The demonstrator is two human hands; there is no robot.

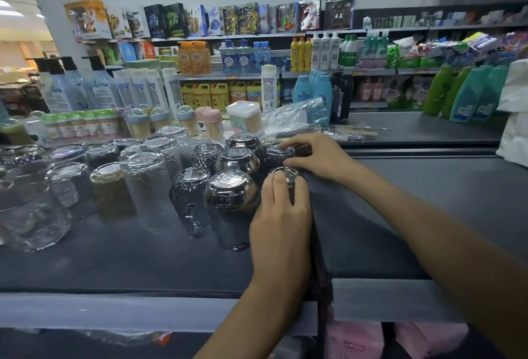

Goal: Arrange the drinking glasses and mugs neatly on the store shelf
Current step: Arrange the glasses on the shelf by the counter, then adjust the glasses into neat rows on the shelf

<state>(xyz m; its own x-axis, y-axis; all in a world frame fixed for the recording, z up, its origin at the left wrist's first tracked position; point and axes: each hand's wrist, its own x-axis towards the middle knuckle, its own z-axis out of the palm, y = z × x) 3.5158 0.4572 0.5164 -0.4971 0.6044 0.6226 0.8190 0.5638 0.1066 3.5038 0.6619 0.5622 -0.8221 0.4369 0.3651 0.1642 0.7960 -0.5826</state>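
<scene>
Dark glass sits under both palms at the right end of the upturned rows on the grey shelf: I see my left hand wrapped round the near tumbler, my right hand gripping the far tumbler just behind, clear glasses leftward.

toothpick jars stand before shampoo bottles; clear plastic wrap beside.
</scene>
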